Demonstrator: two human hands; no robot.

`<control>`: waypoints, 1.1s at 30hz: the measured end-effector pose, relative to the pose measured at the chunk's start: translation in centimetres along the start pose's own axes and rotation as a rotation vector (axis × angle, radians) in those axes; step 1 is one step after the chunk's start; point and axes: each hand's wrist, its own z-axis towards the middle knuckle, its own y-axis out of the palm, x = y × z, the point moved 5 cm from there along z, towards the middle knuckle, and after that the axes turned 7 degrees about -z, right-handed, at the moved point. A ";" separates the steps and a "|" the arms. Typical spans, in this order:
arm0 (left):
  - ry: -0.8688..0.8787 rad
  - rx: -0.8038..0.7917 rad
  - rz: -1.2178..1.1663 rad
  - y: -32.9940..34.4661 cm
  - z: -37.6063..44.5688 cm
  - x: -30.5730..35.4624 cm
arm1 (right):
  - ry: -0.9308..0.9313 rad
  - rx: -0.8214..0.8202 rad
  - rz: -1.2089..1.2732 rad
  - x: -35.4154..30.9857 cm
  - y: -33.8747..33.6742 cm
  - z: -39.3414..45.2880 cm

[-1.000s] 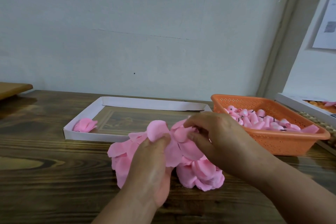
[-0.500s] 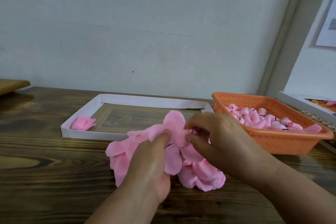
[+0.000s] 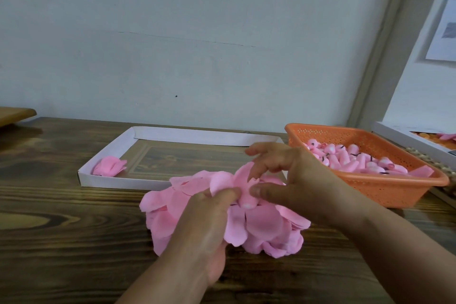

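While pinching the bud (image 3: pixel 247 202) in the left hand (image 3: pixel 203 228), fold 1 petal (image 3: pixel 234 181) leftward over it from the right hand (image 3: pixel 303 180), pinching that petal just beside.

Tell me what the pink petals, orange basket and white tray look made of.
The pink petals: likely thin fabric or foam, matte, limp with soft creases. The orange basket: moulded plastic, slight sheen, rows of small holes. The white tray: cardboard, matte, folded corners.
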 end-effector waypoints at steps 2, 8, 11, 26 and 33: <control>0.001 0.006 0.002 0.0 0.0 -0.1 | -0.010 -0.002 0.049 0.1 -0.2 0.0; -0.031 -0.026 -0.010 -0.1 0.0 -0.3 | -0.006 -0.016 0.080 0.4 -0.2 -0.1; -0.041 -0.079 -0.017 0.3 -0.2 -0.2 | -0.014 0.056 0.056 0.1 -0.1 -0.4; -0.118 -0.127 -0.132 0.5 -0.7 -0.2 | 0.013 0.076 0.205 0.5 -0.4 -0.9; -0.146 -0.140 -0.128 0.4 -0.5 -0.5 | 0.000 -0.013 0.262 1.1 -0.2 -1.1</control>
